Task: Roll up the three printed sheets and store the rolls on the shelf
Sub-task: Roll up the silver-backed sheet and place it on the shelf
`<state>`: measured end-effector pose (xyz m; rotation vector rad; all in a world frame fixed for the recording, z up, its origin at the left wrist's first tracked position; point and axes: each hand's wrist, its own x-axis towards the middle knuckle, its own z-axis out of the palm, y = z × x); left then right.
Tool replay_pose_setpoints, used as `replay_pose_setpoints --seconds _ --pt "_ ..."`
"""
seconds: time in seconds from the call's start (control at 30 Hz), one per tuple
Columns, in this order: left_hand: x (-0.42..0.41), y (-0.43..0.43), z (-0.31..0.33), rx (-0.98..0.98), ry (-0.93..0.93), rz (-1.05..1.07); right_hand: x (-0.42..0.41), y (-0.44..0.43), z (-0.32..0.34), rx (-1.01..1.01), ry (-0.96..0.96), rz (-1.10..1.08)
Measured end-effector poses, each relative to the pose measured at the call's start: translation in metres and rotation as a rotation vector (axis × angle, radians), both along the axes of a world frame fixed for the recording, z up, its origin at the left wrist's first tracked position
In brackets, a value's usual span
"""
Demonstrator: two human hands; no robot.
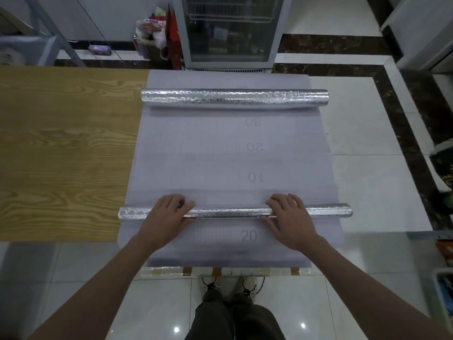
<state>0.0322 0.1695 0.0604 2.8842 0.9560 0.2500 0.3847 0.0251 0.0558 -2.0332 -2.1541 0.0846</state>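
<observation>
While the grey sheet [196,153] reads 30, 20, 10, my left hand [169,212] and right hand [290,214] curl around the near roll [230,212].

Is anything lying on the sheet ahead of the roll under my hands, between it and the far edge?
Yes: a second silver roll lies across the sheet near its far end, parallel to the near roll under the left hand and right hand. The flat stretch between them shows nothing else.
</observation>
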Motion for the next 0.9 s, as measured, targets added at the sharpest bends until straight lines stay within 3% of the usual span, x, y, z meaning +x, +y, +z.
replay_pose_setpoints --seconds 0.4,0.9 --pt "-0.004 0.001 0.0 -0.135 0.08 -0.037 0.003 0.001 0.002 -0.027 0.024 0.003" --pt "0.006 -0.007 0.002 -0.01 0.034 -0.018 0.001 0.007 0.003 -0.001 0.021 -0.019"
